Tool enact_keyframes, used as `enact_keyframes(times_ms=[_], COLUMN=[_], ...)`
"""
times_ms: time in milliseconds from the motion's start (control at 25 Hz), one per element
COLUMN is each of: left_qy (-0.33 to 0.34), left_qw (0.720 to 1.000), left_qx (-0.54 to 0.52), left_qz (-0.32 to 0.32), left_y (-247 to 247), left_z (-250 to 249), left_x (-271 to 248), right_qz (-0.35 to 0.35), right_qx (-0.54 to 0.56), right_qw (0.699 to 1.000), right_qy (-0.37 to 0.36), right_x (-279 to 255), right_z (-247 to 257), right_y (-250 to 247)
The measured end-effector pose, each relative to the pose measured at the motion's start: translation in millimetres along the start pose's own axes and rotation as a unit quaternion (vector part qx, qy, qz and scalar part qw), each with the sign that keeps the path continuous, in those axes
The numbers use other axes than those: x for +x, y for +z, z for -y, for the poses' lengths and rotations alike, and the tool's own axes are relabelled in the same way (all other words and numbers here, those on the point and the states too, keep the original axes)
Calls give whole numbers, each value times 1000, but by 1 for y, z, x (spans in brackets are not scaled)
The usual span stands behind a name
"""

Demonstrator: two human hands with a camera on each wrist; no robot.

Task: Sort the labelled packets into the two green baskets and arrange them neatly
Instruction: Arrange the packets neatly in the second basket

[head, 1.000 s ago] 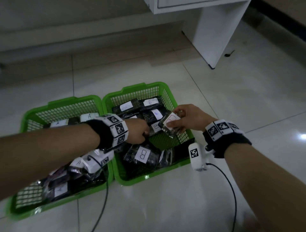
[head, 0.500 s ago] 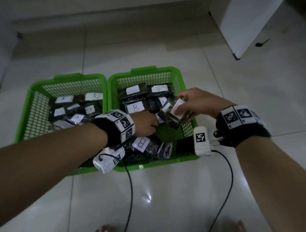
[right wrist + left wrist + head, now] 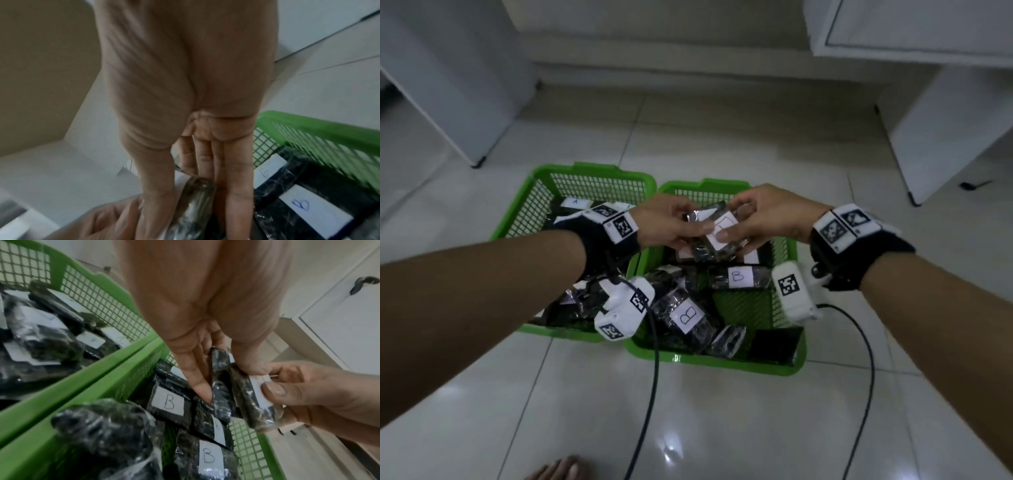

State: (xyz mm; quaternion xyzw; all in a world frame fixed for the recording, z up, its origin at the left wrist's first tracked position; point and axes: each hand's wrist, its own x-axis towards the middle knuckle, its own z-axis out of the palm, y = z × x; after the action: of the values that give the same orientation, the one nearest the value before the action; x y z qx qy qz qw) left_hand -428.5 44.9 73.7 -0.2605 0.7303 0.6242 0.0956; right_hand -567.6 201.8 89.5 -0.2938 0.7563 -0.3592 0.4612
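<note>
Item in hand: one dark film-wrapped packet (image 3: 717, 231) with a white label, held above the far half of the right-hand basket (image 3: 796, 366). The left hand (image 3: 669, 221) pinches its left end, thumb on top and fingers beneath; the right hand (image 3: 767, 219) pinches the other end, thumb on the label. The wrist views suggest two packets stacked together, though blur leaves that uncertain.

Progress, as judged: sorting looks nearly complete, since no packets show on the floor. What is left is mainly arranging.
- Right-hand basket: tidy rows below and beyond the hands; nearer the wrists, several packets lie tilted and heaped (image 3: 688, 317), with bare mesh beside them.
- Left-hand basket (image 3: 534, 192): packets beyond and under the left forearm, the near ones loosely piled.

Legible writing:
- Held label: a partly covered pen mark, probably "B".
- Right-hand basket: "B" on a label (image 3: 740, 277) just below the right hand and on the heaped packet.
- Left-hand basket: "A" on a far label (image 3: 576, 202).
- No brand names readable.
</note>
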Motion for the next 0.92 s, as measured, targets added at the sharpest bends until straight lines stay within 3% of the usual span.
enact_keyframes(times_ms=[120,280,400,480,560,640,920], left_qy=[10,1,41,78,70,46,54], left_qw=[1000,999,989,947,927,925,905], left_qx=[-16,-31,91,223,260,269,342], left_qz=[-1,28,-108,-218,-263,-264,-248], left_y=[-15,-16,-12,-15,-21,-25,-32], left_z=[1,19,42,50,51,54,64], left_x=[-5,-7,2,7,10,12,15], right_qz=[16,12,-32,-49,-60,-66,-68], right_qx=[-45,-10,70,35,-9,-5,17], right_qw=[999,1000,997,998,998,998,997], right_qy=[11,4,13,12,4,6,16], right_x=[3,3,14,21,29,36,56], right_z=[22,-7,-44,-60,-66,-67,-63], right_y=[-5,7,14,18,22,26,31])
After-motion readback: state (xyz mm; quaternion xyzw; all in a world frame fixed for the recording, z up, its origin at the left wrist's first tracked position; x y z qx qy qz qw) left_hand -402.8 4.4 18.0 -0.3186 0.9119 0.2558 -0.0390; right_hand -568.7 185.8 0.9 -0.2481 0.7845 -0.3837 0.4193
